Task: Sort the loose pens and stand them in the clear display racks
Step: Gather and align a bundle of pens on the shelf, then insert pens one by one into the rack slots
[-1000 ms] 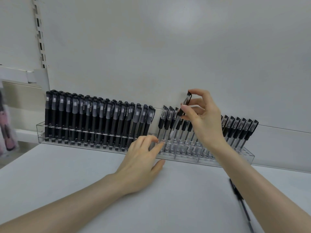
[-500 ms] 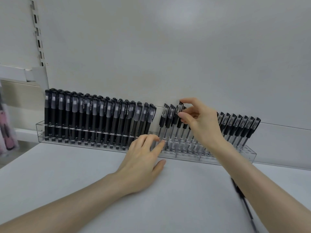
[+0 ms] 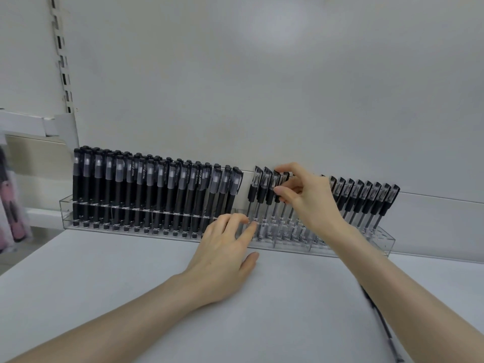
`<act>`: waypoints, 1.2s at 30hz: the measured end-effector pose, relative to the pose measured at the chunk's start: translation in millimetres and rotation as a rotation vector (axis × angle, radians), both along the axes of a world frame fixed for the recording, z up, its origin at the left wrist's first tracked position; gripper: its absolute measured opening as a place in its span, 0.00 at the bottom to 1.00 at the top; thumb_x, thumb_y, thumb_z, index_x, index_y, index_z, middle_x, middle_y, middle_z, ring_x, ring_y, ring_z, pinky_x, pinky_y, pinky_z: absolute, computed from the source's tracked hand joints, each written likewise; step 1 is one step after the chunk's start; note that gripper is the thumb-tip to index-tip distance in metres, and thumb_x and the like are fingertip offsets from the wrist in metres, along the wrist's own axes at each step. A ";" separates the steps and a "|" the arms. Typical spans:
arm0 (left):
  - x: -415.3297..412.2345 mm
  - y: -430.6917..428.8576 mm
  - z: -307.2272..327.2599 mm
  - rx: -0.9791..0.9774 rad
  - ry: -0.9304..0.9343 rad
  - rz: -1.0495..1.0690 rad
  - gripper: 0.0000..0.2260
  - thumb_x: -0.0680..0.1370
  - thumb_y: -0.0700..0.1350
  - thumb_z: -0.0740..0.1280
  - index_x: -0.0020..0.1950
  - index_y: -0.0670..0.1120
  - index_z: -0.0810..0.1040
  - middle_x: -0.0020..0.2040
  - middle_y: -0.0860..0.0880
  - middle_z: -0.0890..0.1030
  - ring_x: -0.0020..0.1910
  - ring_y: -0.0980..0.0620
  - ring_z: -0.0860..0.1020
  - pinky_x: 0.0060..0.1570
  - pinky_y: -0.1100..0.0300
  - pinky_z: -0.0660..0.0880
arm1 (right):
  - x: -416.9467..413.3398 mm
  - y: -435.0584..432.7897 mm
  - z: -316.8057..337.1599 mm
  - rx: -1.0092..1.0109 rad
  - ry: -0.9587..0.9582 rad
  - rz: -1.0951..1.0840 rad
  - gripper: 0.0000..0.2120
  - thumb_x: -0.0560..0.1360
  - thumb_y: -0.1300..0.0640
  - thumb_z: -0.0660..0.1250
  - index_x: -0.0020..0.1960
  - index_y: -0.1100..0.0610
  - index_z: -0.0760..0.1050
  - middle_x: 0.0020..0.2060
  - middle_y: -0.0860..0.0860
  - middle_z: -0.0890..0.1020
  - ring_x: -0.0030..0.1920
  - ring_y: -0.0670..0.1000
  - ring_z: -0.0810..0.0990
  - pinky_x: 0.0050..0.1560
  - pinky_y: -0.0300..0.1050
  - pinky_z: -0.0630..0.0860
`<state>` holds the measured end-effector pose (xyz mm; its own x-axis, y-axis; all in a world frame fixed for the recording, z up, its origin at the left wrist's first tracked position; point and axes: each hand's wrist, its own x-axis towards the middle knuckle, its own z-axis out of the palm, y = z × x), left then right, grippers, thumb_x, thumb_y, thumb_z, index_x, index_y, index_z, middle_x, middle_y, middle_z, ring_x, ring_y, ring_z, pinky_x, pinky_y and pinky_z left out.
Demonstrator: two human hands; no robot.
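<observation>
Well, the pen (image 3: 275, 182) in play stands in the right-hand clear rack (image 3: 340, 250), near that rack's left end, leaning back like its neighbours. The right hand (image 3: 309, 203) pinches its cap between thumb and forefinger, the other fingers loosely curled. The left hand (image 3: 222, 254) lies palm down on the shelf (image 3: 104, 289), fingers relaxed and nearly straight, their tips touching the front of the same rack. Clear-barrelled pens (image 3: 366, 197) stand in that rack on either side of the right hand. The left rack (image 3: 66, 208), set end to end with it, is packed with black-barrelled pens (image 3: 157, 189). One loose pen (image 3: 379, 323) lies on the shelf beside the right forearm. The shelf is pale grey and matte. Both racks sit against a plain grey back panel (image 3: 262, 87), with a slotted upright (image 3: 60, 61) at its left. Blurred pink goods (image 3: 10, 205) show at the far left edge.
</observation>
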<state>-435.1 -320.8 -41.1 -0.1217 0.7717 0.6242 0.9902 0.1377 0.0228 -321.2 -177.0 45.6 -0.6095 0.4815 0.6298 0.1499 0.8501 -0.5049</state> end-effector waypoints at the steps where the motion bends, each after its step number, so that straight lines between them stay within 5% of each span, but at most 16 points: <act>1: 0.1 -0.4 1.1 -0.005 0.002 0.004 0.24 0.74 0.55 0.55 0.61 0.44 0.77 0.55 0.49 0.75 0.56 0.50 0.68 0.51 0.53 0.75 | 0.0 -0.3 -0.9 0.010 0.001 -0.005 0.14 0.75 0.62 0.69 0.59 0.52 0.75 0.38 0.52 0.83 0.40 0.51 0.82 0.50 0.51 0.79; 7: 3.6 -4.3 5.1 -0.045 0.010 0.016 0.22 0.74 0.54 0.55 0.57 0.44 0.79 0.54 0.49 0.76 0.54 0.48 0.73 0.51 0.53 0.76 | 7.9 -4.2 -4.1 0.045 0.014 -0.025 0.14 0.76 0.58 0.68 0.62 0.54 0.75 0.39 0.50 0.82 0.41 0.49 0.81 0.50 0.47 0.79; 12: 18.7 -5.0 23.7 -0.100 0.046 0.037 0.18 0.73 0.53 0.53 0.45 0.47 0.81 0.43 0.50 0.78 0.42 0.48 0.78 0.44 0.53 0.75 | 33.4 -9.8 -4.7 0.106 -0.013 -0.058 0.09 0.78 0.56 0.65 0.55 0.58 0.78 0.42 0.49 0.82 0.42 0.48 0.80 0.49 0.46 0.78; 15: 49.4 0.7 37.7 -0.188 -0.023 0.007 0.25 0.74 0.57 0.45 0.52 0.47 0.78 0.47 0.50 0.78 0.48 0.47 0.77 0.47 0.53 0.71 | 63.5 -5.1 -8.9 0.141 -0.064 -0.062 0.07 0.78 0.55 0.64 0.51 0.57 0.79 0.42 0.48 0.82 0.43 0.48 0.80 0.48 0.50 0.78; 21: 137.8 9.6 34.7 -0.254 -0.179 0.029 0.16 0.81 0.54 0.55 0.65 0.50 0.71 0.59 0.52 0.76 0.58 0.51 0.73 0.54 0.58 0.65 | 140.4 15.8 -28.0 0.101 -0.133 -0.052 0.06 0.77 0.56 0.65 0.46 0.57 0.79 0.39 0.48 0.82 0.41 0.49 0.80 0.47 0.52 0.77; 36: 256.6 59.6 11.1 -0.195 -0.504 0.391 0.21 0.79 0.58 0.59 0.63 0.44 0.69 0.59 0.46 0.74 0.59 0.46 0.71 0.58 0.53 0.69 | 236.6 57.6 -74.9 -0.148 -0.335 0.008 0.12 0.74 0.49 0.68 0.53 0.55 0.77 0.49 0.52 0.80 0.51 0.53 0.77 0.54 0.49 0.74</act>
